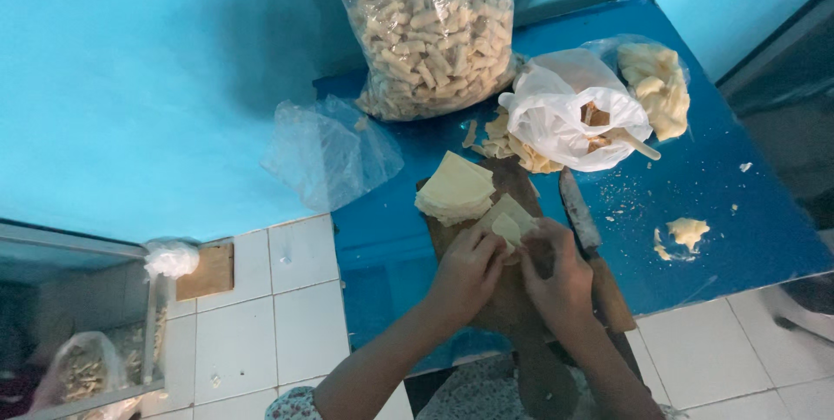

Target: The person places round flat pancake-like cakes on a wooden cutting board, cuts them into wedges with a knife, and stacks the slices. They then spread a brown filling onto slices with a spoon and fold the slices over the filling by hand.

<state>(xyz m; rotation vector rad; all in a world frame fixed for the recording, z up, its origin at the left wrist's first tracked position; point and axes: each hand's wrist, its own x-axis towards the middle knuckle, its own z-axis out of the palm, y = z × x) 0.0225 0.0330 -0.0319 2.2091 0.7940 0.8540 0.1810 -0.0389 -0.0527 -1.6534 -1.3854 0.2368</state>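
My left hand (465, 272) and my right hand (560, 277) meet over a dark wooden cutting board (512, 178) on a blue table (738, 203). Both pinch a pale yellow square wrapper (507, 222), which is folded between the fingertips. A stack of the same wrappers (453, 187) lies on the board just beyond my left hand. A knife (584, 229) with a wooden handle rests on the table, right beside my right hand.
A big clear bag of rolled pastry sticks (430, 33) leans on the turquoise wall. A white plastic bag (569, 112) with a spoon, a bag of dough scraps (660, 85), an empty clear bag (330, 151) and a dough lump (686, 231) lie around. White tiled floor below.
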